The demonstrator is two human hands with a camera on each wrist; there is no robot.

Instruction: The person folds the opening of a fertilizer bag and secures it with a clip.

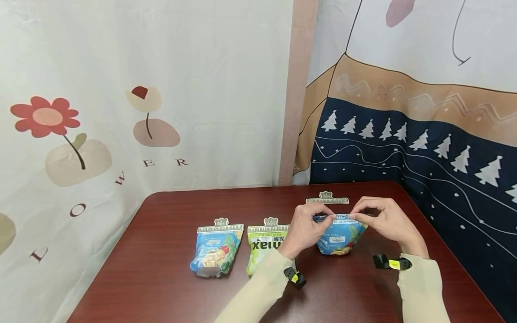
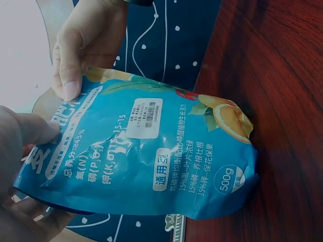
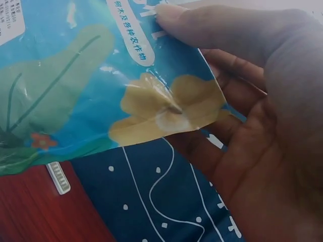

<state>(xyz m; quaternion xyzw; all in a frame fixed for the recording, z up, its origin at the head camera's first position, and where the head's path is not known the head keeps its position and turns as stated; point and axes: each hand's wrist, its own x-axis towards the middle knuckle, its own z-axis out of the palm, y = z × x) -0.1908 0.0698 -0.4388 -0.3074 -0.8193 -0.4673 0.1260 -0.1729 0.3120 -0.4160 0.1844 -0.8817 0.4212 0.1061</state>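
A blue plastic pouch (image 1: 338, 237) with printed fruit and leaves stands at the right of the table, held by both hands along its top edge. My left hand (image 1: 308, 225) pinches the top left part between thumb and fingers. At the top right corner my right hand (image 1: 385, 219) pinches it the same way, thumb on the printed face and fingers behind. In the left wrist view the pouch (image 2: 151, 151) shows a white barcode label and "500g". Behind it on the table lies a loose ruler-edged clip (image 1: 327, 200) with a crown-shaped handle.
To the left stand another blue pouch (image 1: 216, 253) and a green pouch (image 1: 258, 251), each with a similar clip across its top. My left forearm partly covers the green one. A printed curtain (image 1: 226, 89) hangs behind the dark red table (image 1: 149, 251).
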